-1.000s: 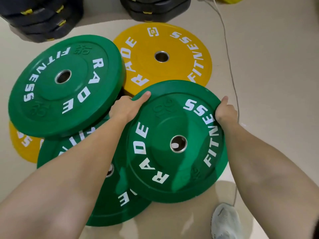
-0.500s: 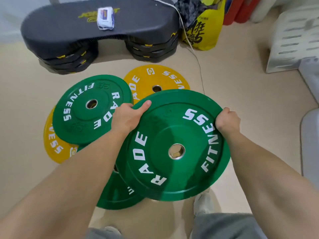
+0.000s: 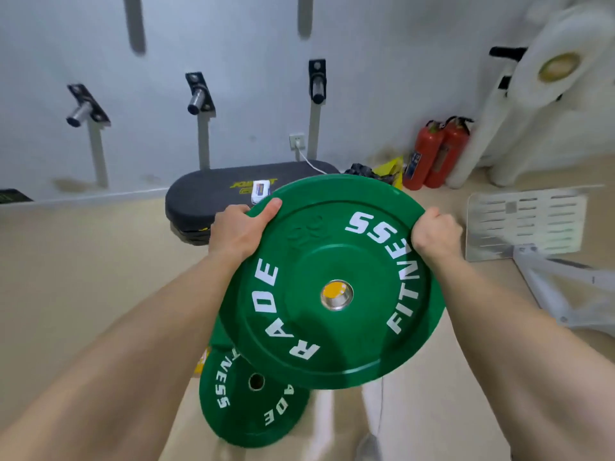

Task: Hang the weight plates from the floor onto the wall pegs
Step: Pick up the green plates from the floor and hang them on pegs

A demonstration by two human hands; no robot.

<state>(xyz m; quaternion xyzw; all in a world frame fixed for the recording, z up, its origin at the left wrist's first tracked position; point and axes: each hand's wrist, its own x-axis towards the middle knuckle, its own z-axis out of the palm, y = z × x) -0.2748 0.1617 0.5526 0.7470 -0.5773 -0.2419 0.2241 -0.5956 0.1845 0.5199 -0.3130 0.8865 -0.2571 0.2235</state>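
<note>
Above the beige floor (image 3: 83,277), a round green rubber weight plate with white lettering (image 3: 319,257) is now held higher than half a second ago, clear of the pile. Three steel wall pegs (image 3: 196,99) have come into view beyond it. Its upper left rim is gripped by the left hand (image 3: 238,227), thumb laid along the face. Its upper right rim is clasped by the right hand (image 3: 432,232), fingers curled over the edge. Both forearms are stretched forward. A second green plate (image 3: 246,400) is seen lying on the floor beneath.
</note>
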